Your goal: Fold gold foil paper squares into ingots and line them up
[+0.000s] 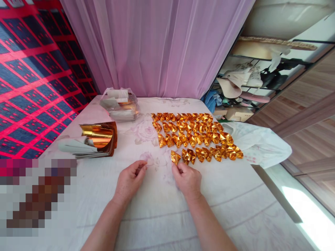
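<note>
Several folded gold-foil pieces (pixel 195 134) lie in rows on the white flowered cloth (pixel 157 209). The nearest row's leftmost folded piece (pixel 175 157) sits just beyond my right hand (pixel 186 179), whose fingertips are next to it and hold nothing. My left hand (pixel 130 180) rests on the cloth to the left, fingers loosely curled and empty. A curled stack of gold foil sheets (pixel 98 138) lies at the left.
A clear plastic bag of packets (pixel 120 104) sits at the back left. A white plastic bag (pixel 258 143) lies at the cloth's right edge. A pink curtain (pixel 157 45) hangs behind. Cluttered shelves (pixel 248 80) stand at the right.
</note>
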`<action>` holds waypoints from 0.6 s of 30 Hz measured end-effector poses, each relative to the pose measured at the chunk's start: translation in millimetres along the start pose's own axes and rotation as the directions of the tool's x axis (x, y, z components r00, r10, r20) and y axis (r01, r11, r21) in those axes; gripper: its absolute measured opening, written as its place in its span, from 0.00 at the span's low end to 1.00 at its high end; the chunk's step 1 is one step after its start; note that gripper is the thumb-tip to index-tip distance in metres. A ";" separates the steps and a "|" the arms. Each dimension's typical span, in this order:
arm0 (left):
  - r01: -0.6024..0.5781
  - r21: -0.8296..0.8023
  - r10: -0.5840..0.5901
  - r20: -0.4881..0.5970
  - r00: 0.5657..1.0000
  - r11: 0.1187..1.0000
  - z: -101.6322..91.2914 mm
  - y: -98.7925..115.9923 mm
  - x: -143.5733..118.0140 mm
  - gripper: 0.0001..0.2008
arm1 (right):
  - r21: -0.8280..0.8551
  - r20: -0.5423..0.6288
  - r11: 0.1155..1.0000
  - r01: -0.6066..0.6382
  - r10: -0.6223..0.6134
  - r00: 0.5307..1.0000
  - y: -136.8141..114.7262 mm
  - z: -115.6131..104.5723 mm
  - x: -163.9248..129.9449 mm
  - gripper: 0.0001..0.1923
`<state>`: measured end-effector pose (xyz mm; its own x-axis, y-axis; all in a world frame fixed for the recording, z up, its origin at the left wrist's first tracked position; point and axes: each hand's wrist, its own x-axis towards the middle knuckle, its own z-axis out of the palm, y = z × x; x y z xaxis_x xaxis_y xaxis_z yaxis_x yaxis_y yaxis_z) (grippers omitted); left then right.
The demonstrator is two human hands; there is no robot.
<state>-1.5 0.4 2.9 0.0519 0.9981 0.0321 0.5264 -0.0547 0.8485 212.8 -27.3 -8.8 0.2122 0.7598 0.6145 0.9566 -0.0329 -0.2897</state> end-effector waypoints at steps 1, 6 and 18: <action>-0.002 -0.008 0.002 0.002 1.000 1.000 0.0 0.0 -0.1 0.18 | 0.003 -0.005 1.000 0.002 -0.002 1.000 -0.3 -0.3 0.0 0.27; 0.001 -0.027 0.000 0.013 1.000 1.000 1.0 -1.0 0.3 0.18 | 0.055 -0.027 0.998 0.014 -0.013 1.000 -0.5 -1.6 1.2 0.26; -0.025 -0.029 0.025 0.004 1.000 0.999 1.3 -3.6 1.0 0.17 | 0.100 -0.059 0.990 0.101 -0.095 0.994 1.3 -1.3 1.8 0.16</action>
<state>-2.2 1.6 -0.9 0.0685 0.9963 0.0509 0.5005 -0.0785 0.8622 214.7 -26.9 -7.0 0.1317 0.7201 0.6812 0.9482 0.1089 -0.2984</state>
